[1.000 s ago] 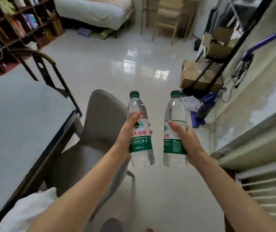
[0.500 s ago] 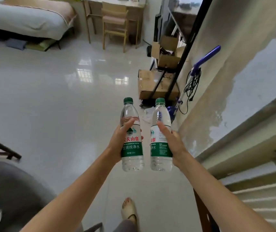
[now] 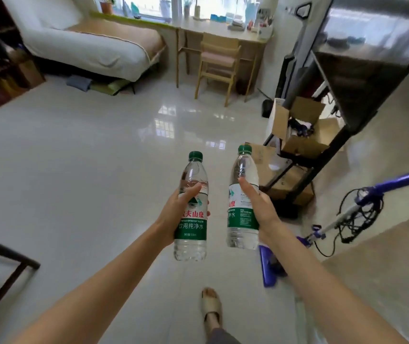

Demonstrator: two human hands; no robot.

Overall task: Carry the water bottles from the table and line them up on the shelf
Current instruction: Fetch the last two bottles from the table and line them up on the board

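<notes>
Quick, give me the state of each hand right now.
Left hand: closed around the left water bottle, held upright.
Right hand: closed around the right water bottle, held upright.

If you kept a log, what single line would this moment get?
stage: carrying | left hand: grips left bottle | right hand: grips right bottle | both upright, capped, apart | shelf: ahead right

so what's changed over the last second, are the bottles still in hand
Yes. The person has turned away from the table and grey chair, both now out of view, and walked on toward the black shelf rack, which looks nearer. The left hand still grips the left bottle and the right hand the right bottle, both upright and capped. Nothing was let go.
</notes>
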